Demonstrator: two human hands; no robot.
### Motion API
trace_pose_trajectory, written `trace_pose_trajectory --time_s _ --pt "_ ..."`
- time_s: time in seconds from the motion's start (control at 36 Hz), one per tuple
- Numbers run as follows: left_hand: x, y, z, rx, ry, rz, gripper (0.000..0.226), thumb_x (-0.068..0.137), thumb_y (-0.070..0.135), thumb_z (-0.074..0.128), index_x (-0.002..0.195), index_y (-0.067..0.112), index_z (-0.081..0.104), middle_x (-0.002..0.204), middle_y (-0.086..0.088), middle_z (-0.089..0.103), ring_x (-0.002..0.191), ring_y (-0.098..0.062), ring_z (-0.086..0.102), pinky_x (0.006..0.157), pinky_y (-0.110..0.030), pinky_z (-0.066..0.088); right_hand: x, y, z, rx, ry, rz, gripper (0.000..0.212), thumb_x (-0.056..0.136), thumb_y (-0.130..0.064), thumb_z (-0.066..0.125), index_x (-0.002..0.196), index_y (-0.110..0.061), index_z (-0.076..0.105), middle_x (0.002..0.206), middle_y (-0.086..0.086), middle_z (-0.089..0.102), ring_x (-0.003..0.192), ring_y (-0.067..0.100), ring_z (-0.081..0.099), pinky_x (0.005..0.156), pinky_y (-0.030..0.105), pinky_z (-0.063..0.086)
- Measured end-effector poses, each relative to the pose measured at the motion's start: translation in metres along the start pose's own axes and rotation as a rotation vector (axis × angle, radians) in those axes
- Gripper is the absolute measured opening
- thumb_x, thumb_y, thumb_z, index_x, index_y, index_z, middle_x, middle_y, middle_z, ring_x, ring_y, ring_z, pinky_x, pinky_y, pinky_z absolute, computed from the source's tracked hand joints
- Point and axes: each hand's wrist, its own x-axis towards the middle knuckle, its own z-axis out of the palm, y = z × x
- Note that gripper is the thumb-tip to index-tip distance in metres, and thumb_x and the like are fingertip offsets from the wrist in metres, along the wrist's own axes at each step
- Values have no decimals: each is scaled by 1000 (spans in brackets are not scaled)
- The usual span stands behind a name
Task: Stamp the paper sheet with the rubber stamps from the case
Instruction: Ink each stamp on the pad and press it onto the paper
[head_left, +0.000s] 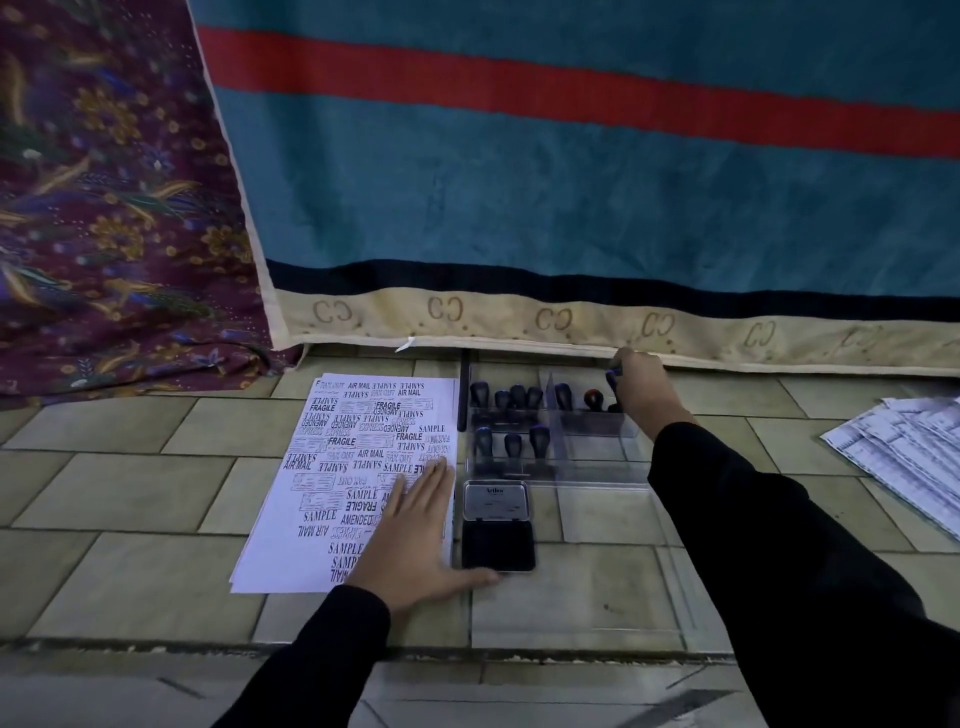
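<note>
A white paper sheet, covered with printed stamp words, lies on the tiled floor. My left hand rests flat on its right lower part, fingers spread. Right of the sheet an open ink pad lies with its lid folded back. Behind it stands a clear plastic case holding several dark-handled rubber stamps. My right hand reaches into the case's far right compartment and grips a blue-handled stamp.
A teal rug with a red stripe hangs down behind the case. A purple patterned cloth lies at the left. Printed sheets are stacked at the right. The case's clear lid lies open toward me.
</note>
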Motion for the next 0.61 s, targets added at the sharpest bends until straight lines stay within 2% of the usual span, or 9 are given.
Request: trace_pose_trajectory --time_s 0.08,0.19,0.25,0.31,0.39,0.47,0.56,0.61 --pt "0 0 1 24 -18 -5 138 52 104 31 150 23 -22 157 8 -25 140 1 -32 116 -31 -24 4 -1 5 -42 -61 10 17 89 -15 56 96 -2 62 105 22 57 82 37 62 76 43 56" --pt "1 0 0 64 -28 7 141 50 105 31 152 20 -16 157 9 -23 143 -3 -26 116 -34 -23 4 -3 4 -51 -119 60 31 83 2 59 114 -2 58 120 20 48 92 39 61 86 46 54" --pt "2 -1 1 68 -23 13 140 50 105 31 153 21 -13 158 10 -22 144 -3 -25 115 -32 -25 2 -4 -1 -75 -133 52 32 84 2 59 116 -2 58 124 20 46 96 39 61 88 45 52" --pt "3 -1 2 68 -17 19 139 50 105 31 153 23 -12 158 11 -21 144 -2 -25 114 -31 -26 -1 -10 -5 -51 -110 34 28 85 -1 59 113 -1 62 123 21 51 98 38 60 89 41 52" --pt "3 -2 2 64 -11 27 136 51 105 31 153 25 -10 159 12 -19 144 -1 -24 114 -32 -26 -10 -30 -11 112 -19 -48 22 88 -2 54 105 -2 67 115 19 61 103 33 60 89 32 50" --pt "3 -2 2 71 -10 29 133 52 104 29 154 26 -6 160 12 -18 144 -1 -24 115 -33 -24 -31 -58 -14 195 -99 -194 13 86 -11 62 94 -7 71 100 10 70 93 22 63 82 28 50" --pt "3 -2 2 64 0 26 130 54 104 29 154 27 -3 161 11 -14 145 -1 -21 115 -32 -24 -51 -77 -6 1 -276 -287 12 86 -22 64 90 -14 72 94 4 70 87 19 62 77 31 52" --pt "3 -1 2 62 8 23 130 54 104 29 154 28 -2 161 12 -12 145 -1 -19 115 -31 -24 -59 -85 0 -160 -282 -322 12 87 -22 62 89 -13 69 93 7 67 87 24 62 72 33 51"
